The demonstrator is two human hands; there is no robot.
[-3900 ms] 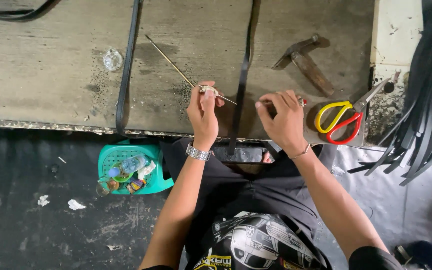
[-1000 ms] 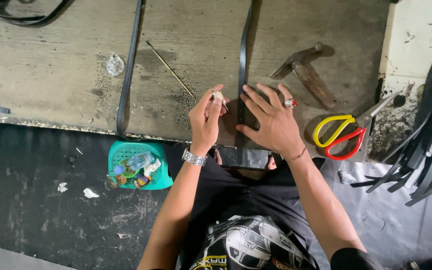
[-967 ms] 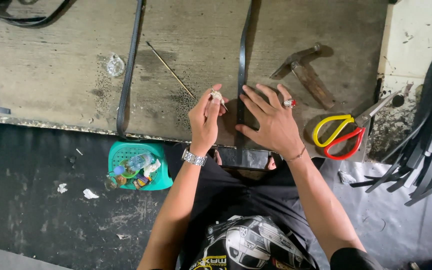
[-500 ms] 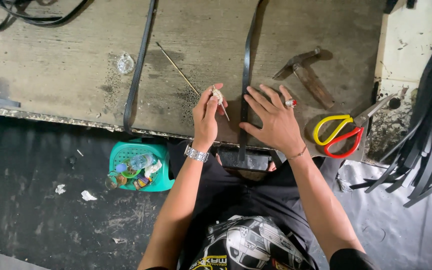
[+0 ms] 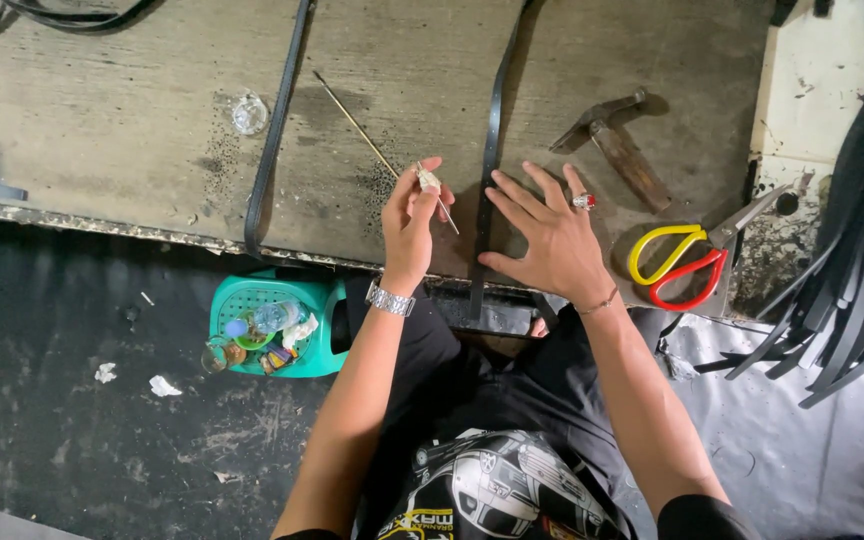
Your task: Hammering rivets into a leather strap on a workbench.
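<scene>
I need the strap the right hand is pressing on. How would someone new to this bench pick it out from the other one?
On the worn wooden bench, two dark straps run from the far edge toward the person. The one you want, the right strap, lies under the thumb side of the flat right hand, just right of the left hand with its thin tool. The left strap lies alone, untouched.
</scene>
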